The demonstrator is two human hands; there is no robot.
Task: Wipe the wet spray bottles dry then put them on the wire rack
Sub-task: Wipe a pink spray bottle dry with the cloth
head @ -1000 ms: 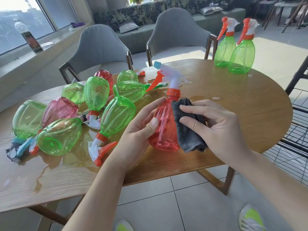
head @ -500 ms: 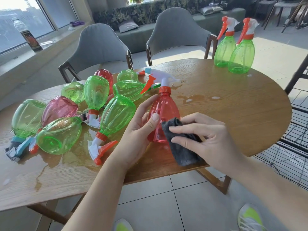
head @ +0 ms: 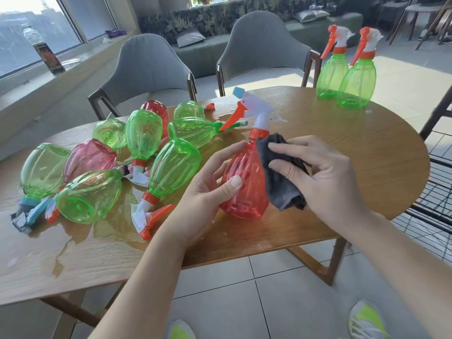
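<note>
A red spray bottle [head: 247, 182] with a white and orange trigger head stands tilted at the table's near edge. My left hand [head: 205, 192] grips its left side, thumb across the front. My right hand [head: 322, 177] holds a dark grey cloth [head: 281, 174] against the bottle's right side and shoulder. Several wet green and red bottles [head: 171, 167] lie on their sides to the left. Two green bottles [head: 355, 81] stand upright at the table's far right. The black wire rack [head: 437, 192] shows at the right edge.
The round wooden table [head: 342, 143] has puddles of water around the lying bottles. Two grey chairs [head: 259, 50] stand behind it. A window ledge with a dark can [head: 49, 57] runs along the left. My shoes show on the tiled floor below.
My right hand has slid the cloth up from the bottle's lower side to its shoulder. The bottle has lifted and tipped slightly in my left hand.
</note>
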